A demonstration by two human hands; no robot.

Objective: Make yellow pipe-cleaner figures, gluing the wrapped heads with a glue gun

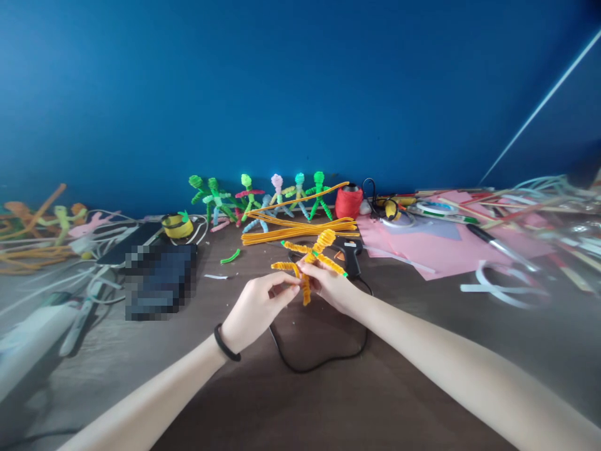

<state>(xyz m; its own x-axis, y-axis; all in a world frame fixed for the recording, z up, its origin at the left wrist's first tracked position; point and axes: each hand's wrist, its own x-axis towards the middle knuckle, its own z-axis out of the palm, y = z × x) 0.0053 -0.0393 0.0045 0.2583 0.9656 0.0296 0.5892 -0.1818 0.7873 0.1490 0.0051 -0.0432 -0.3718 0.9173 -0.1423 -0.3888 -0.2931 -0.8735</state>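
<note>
A yellow-orange pipe cleaner figure [324, 240] is held above the table between my two hands. Its head and arms are coiled, with green bits at the neck and arm ends. My right hand [332, 287] grips the body from the right. The fingers of my left hand [257, 305] are pinched on a leg of the figure, and a black band circles that wrist. One leg bends out to the left and the other hangs down between the hands. Behind it lie a bundle of yellow-orange pipe cleaners [300, 233] and a black glue gun [351, 255].
Several coloured pipe cleaner figures [318, 195] lean along the blue wall, beside a red spool [349, 203]. Pink paper [404, 247] and a black pen [498, 244] lie right. A dark phone [164, 282] and yellow tape [177, 226] are left. A black cable [310, 371] loops in front.
</note>
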